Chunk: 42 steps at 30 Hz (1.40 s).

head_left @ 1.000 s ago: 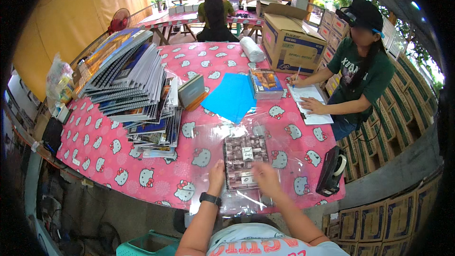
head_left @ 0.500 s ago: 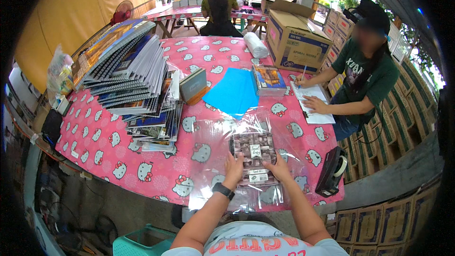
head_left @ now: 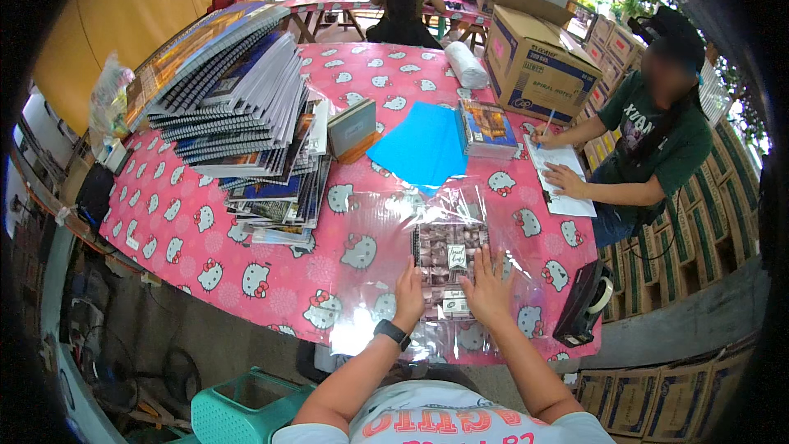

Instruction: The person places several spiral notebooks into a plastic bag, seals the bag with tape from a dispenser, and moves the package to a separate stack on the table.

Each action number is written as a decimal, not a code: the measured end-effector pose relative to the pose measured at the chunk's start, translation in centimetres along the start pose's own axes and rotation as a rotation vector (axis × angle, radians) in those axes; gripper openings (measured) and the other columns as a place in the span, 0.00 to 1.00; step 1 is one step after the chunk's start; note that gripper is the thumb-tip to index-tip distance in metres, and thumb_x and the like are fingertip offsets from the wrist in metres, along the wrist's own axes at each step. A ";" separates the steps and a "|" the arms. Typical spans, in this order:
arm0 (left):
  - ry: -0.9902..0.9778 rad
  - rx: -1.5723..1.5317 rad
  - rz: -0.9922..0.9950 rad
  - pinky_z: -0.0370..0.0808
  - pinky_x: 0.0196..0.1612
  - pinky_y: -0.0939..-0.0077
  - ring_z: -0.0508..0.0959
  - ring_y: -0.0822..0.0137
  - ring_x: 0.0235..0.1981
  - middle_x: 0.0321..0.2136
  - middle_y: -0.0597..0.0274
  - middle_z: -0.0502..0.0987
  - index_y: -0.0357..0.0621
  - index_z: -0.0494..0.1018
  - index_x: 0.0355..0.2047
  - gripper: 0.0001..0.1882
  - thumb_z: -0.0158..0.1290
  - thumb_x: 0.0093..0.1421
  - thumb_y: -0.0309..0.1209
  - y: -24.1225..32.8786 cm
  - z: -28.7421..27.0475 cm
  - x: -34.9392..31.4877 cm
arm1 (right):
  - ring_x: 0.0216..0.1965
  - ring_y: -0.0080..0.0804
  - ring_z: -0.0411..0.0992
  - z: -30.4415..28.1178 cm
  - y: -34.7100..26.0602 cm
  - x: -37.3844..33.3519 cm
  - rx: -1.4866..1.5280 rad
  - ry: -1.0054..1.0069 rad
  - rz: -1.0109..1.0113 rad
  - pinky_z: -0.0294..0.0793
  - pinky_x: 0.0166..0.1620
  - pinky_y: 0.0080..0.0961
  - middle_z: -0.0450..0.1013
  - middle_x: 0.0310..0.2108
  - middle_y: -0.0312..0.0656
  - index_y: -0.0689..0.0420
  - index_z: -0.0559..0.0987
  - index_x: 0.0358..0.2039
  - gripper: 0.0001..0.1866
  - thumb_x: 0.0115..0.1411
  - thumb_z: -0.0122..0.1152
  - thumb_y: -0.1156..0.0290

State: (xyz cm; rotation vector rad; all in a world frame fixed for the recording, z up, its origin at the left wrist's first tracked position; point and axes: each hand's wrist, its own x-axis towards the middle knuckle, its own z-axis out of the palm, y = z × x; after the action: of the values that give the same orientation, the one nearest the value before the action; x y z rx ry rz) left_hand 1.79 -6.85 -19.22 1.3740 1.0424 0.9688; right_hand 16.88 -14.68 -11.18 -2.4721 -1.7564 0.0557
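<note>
A spiral notebook with a brown patterned cover lies on a clear plastic sheet in front of me. My left hand rests along the notebook's left edge, its fingers stretched out and pointing away from me. Flat on the notebook's right side lies my right hand, open, with the fingers apart. Glare on the plastic hides whether a layer of it also covers the notebook. Just beyond the sheet is a blue sheet, with a small stack of notebooks at its right.
Tall piles of spiral notebooks lean at the left of the pink table. A black tape dispenser stands at the right edge. Beyond are a white roll and a carton. A co-worker writes at the right.
My right hand has opened out flat over the notebook's right side. My left hand has shifted slightly to the notebook's left edge. The whole view has swung a little.
</note>
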 end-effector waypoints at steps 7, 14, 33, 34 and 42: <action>0.223 0.877 0.255 0.58 0.53 0.52 0.64 0.50 0.53 0.48 0.51 0.70 0.42 0.70 0.47 0.19 0.44 0.60 0.38 3.9 -5.2 2.4 | 0.65 0.50 0.39 0.2 0.6 0.3 0.029 0.025 -0.016 0.41 0.57 0.66 0.43 0.65 0.44 0.59 0.53 0.61 0.36 0.59 0.44 0.50; 0.271 0.842 0.458 0.61 0.52 0.57 0.68 0.53 0.48 0.38 0.56 0.75 0.42 0.77 0.31 0.08 0.55 0.49 0.28 4.5 -8.5 4.2 | 0.64 0.54 0.39 0.3 -0.2 0.4 0.018 0.025 -0.023 0.43 0.55 0.68 0.43 0.64 0.46 0.57 0.55 0.61 0.35 0.58 0.45 0.50; -0.172 0.081 -0.034 0.71 0.28 0.73 0.75 0.69 0.26 0.23 0.61 0.76 0.37 0.71 0.28 0.24 0.65 0.43 0.44 7.5 0.1 0.6 | 0.24 0.19 0.67 -2.6 0.0 5.1 1.055 -0.284 0.038 0.66 0.30 0.20 0.73 0.21 0.36 0.63 0.79 0.23 0.11 0.51 0.61 0.66; -0.144 -0.072 -0.061 0.71 0.28 0.72 0.75 0.69 0.26 0.23 0.61 0.76 0.37 0.71 0.28 0.23 0.65 0.43 0.44 6.7 -1.5 0.5 | 0.24 0.19 0.67 -2.3 0.3 5.0 1.105 -0.308 0.086 0.65 0.30 0.19 0.73 0.21 0.35 0.63 0.79 0.23 0.10 0.51 0.61 0.68; 0.059 0.729 0.266 0.68 0.46 0.61 0.71 0.51 0.43 0.38 0.47 0.73 0.37 0.70 0.40 0.18 0.53 0.51 0.33 8.5 -11.2 0.6 | 0.27 0.19 0.67 -1.8 1.1 4.7 0.984 -0.217 0.043 0.66 0.32 0.18 0.73 0.26 0.35 0.63 0.78 0.24 0.08 0.50 0.60 0.70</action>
State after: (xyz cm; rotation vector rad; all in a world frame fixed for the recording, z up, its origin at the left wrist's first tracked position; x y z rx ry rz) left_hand -8.30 -3.21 -10.05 2.1318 1.3528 0.8497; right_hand 19.63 -10.70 -9.39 -1.7879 -1.2477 0.9598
